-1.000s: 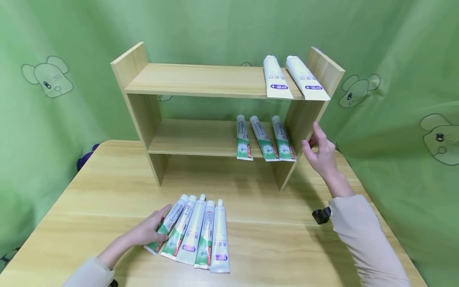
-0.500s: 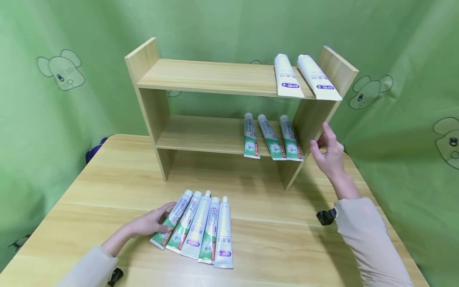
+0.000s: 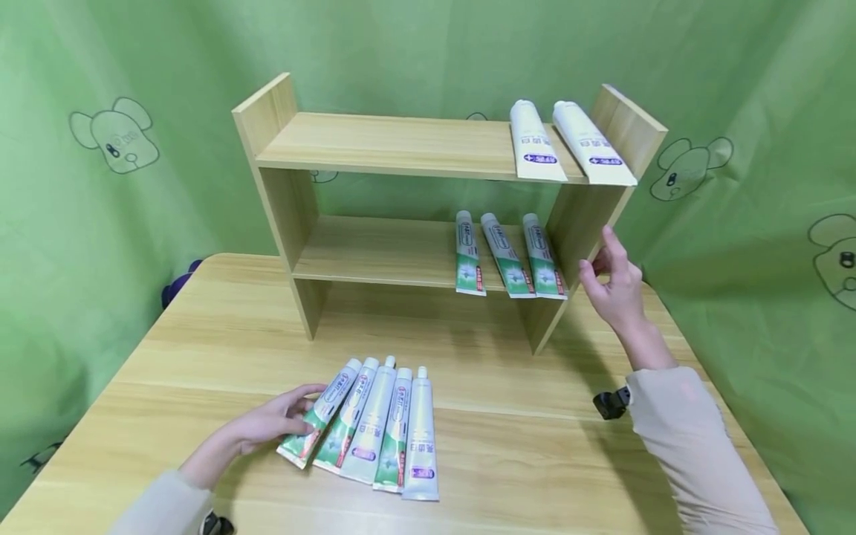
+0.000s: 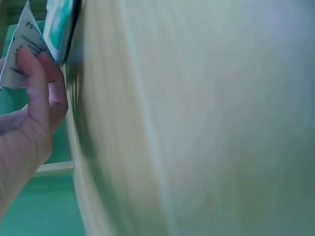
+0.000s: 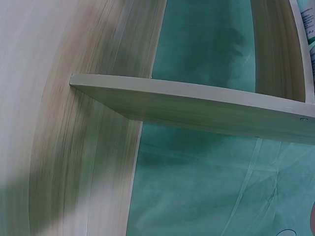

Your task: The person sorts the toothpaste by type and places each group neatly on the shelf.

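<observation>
With its thumb and fingers, my left hand (image 3: 270, 422) pinches the leftmost toothpaste tube (image 3: 333, 401) of a fanned row on the table. This tube is green and white; in the left wrist view its flat end (image 4: 24, 49) tilts up between the fingers (image 4: 35, 81). Beside it lie several more tubes, among them a green-white tube (image 3: 349, 416) and a white-purple tube (image 3: 421, 438). Near the right side panel of the wooden shelf (image 3: 582, 215), my right hand (image 3: 615, 286) is raised, index finger extended, holding nothing. Whether it touches the panel I cannot tell.
Two white tubes (image 3: 535, 141) lie on the top board at the right. Three green-white tubes (image 3: 504, 256) lie on the middle board, also at the right. Behind the wooden table (image 3: 508, 446) hangs a green curtain (image 3: 401, 52).
The head view has shifted, so the scene sits further right. My left hand has closed on the leftmost tube and tilted it slightly. My right hand stays by the shelf's side.
</observation>
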Tool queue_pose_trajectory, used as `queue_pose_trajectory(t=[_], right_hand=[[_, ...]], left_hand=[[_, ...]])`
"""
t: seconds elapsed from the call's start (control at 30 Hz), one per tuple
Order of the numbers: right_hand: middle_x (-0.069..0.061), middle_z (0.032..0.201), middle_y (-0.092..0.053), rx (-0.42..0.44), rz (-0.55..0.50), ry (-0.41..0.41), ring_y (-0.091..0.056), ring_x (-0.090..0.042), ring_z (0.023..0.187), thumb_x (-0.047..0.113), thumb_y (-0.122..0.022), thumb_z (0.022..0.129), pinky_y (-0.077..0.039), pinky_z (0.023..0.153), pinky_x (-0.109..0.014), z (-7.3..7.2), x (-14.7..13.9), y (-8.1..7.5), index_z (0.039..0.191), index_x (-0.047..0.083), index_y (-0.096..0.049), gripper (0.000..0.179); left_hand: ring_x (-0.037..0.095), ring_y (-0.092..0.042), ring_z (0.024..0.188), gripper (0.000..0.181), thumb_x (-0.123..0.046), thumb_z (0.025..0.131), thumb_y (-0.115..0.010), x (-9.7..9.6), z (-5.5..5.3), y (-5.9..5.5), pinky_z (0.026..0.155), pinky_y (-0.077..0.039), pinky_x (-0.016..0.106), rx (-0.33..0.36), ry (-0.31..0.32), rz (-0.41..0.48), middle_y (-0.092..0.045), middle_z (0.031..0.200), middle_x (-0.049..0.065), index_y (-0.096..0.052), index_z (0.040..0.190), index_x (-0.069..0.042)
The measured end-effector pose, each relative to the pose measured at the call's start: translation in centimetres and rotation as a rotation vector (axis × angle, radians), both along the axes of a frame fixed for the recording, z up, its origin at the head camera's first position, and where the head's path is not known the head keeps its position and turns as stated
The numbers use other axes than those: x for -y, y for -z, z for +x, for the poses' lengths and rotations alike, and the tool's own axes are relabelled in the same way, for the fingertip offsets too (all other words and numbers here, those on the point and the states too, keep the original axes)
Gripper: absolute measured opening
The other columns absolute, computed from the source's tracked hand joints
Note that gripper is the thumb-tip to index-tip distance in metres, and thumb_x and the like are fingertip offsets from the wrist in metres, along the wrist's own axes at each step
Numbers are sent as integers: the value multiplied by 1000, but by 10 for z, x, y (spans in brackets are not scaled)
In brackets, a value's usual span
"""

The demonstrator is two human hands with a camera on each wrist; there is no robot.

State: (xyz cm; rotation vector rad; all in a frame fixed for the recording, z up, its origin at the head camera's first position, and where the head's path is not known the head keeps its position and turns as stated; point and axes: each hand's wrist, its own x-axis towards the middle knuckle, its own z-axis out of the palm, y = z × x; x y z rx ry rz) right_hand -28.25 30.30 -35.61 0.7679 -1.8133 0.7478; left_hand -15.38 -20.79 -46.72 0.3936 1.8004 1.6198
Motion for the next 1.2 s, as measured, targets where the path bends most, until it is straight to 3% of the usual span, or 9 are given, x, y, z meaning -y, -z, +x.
queue_pose_trajectory(t=[0.2,0.43,0.7,0.93,1.07,1.2], right_hand=[[-19,60,-52,-15,-11,-6,-44,-12,55,11,-52,82,-40,53,-10,-1,0,-2,135,6,-33,56],[-21,61,-54,-14,-28,-18,-44,-7,57,7,-53,80,-40,56,-7,-1,0,-4,135,6,-33,58],[-19,60,-52,-3,-22,-16,-43,-2,59,3,-53,78,-40,55,-8,-1,0,-4,135,7,-32,61],[-18,59,-51,-7,-20,-8,-42,-2,59,5,-52,79,-40,55,-8,1,1,-4,135,6,-33,60],[-17,59,-50,-2,-17,-6,-41,1,60,4,-52,78,-39,54,-9,2,2,-5,136,6,-32,61],[-17,60,-51,10,-10,-15,-42,3,62,5,-52,79,-39,55,-8,3,3,-5,136,7,-32,61]], left_hand=[[24,-58,95,77,1,84,-54,-6,0,-4,79,-54,38,-10,27,146,-46,118,18,-3,141,6],[25,-58,98,78,4,82,-53,-18,-1,-21,78,-55,36,-62,39,229,-46,119,12,-3,141,4],[29,-57,97,81,7,78,-53,-33,-9,-39,77,-55,40,-112,-7,247,-43,116,16,-5,142,1],[24,-59,92,82,8,76,-52,-49,-28,-61,72,-56,37,-179,-27,222,-42,118,23,-7,144,-1],[20,-60,89,81,7,77,-52,-59,-39,-72,72,-56,34,-196,9,232,-43,120,23,-8,144,-2],[20,-59,94,79,7,78,-51,-69,-43,-79,75,-56,34,-217,60,241,-41,123,23,-9,144,-4]])
